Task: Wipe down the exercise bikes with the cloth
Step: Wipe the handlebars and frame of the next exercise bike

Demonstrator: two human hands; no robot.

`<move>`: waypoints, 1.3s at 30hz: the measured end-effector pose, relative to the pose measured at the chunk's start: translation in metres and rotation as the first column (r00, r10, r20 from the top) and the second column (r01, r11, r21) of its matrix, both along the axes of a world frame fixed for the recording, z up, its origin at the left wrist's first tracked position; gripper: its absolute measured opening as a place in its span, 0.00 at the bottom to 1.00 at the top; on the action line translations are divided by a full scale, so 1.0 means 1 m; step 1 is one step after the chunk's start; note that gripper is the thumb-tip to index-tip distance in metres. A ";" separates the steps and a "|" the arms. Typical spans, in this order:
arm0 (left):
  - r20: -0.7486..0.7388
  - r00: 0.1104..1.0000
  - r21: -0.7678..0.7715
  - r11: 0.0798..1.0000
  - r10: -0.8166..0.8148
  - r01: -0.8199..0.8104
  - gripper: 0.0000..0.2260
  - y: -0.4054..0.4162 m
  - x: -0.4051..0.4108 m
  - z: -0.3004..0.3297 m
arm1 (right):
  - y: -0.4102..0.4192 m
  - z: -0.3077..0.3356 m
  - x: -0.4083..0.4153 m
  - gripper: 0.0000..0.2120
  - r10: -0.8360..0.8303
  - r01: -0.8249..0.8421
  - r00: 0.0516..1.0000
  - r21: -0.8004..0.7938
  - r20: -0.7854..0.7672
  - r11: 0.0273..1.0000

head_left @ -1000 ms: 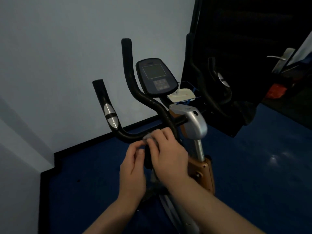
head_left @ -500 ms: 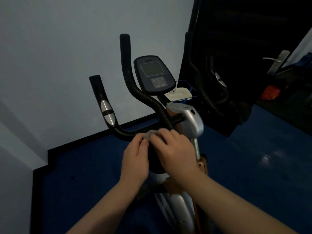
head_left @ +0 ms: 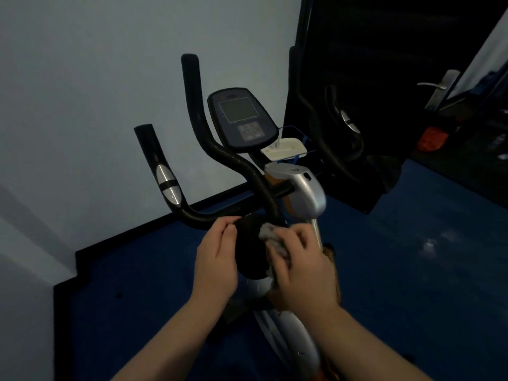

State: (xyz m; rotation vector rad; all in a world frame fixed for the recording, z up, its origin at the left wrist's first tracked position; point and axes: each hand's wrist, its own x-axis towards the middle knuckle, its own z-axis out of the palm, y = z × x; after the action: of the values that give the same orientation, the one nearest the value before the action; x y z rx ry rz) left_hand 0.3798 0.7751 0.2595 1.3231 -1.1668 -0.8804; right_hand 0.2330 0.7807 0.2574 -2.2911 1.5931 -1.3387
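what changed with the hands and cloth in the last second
The right hand slid the cloth down from the top of the handlebar onto the right side of the black part below it. The left hand came off the cloth and now rests on that part's left side. The right hand held the cloth throughout; the console looks unchanged.

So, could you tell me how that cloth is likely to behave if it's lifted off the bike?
The cloth is bunched under the right hand, so it's probably floppy and light. Crumpled against the dark handlebar, it likely won't slide much.
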 end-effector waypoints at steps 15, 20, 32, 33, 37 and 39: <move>-0.089 0.996 -0.003 1.000 0.018 -0.018 0.14 0.001 -0.006 0.002 | -0.018 0.002 0.017 0.13 -0.262 0.010 0.631 0.330 0.730 0.944; -0.113 0.993 -0.016 0.999 0.027 -0.029 0.13 0.002 -0.008 0.003 | -0.006 -0.009 0.039 0.14 -0.317 0.069 0.633 0.357 0.707 0.932; -0.100 0.989 0.009 0.993 -0.113 0.114 0.12 0.009 0.010 0.002 | 0.008 0.019 0.083 0.10 -0.131 0.118 0.989 0.166 0.065 0.979; -0.113 0.984 -0.004 0.990 -0.140 0.141 0.13 0.010 0.012 0.002 | 0.014 0.019 0.078 0.10 -0.090 0.060 0.985 0.198 0.144 0.978; -0.134 0.978 -0.011 0.987 -0.159 0.159 0.20 0.003 0.021 0.003 | 0.001 0.024 0.054 0.13 -0.031 -0.025 0.971 0.229 0.237 0.973; -0.152 0.972 0.019 0.983 -0.178 0.183 0.20 -0.004 0.023 0.004 | -0.003 0.025 0.067 0.12 -0.066 0.036 0.977 0.146 0.203 0.989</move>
State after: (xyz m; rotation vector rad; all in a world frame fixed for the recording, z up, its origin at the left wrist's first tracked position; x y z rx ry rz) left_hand 0.4030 0.7716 0.2638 1.1681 -1.1714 -1.1158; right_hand 0.3001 0.7773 0.2823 -1.9718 1.6310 -1.3755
